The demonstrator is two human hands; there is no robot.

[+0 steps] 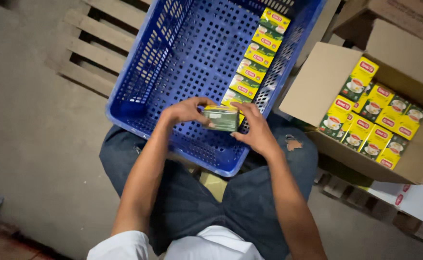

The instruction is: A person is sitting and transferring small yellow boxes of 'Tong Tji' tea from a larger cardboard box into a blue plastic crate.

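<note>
— Over the near rim of the blue crate (139,108), what did the hands have?
— Both closed on one small green-sided box (221,119): left hand (185,111) at nine o'clock, right hand (255,130) at three, equally near.
— Its long axis?
— It ran left-right between the palms, with the row of yellow boxes (257,53) at twelve o'clock.

Perforated blue plastic crate (173,62) at twelve o'clock, yellow-and-green printed cardboard tea boxes (257,58) along its right side, brown cardboard carton (317,82) at three o'clock, faded blue denim jeans (192,202)
</note>
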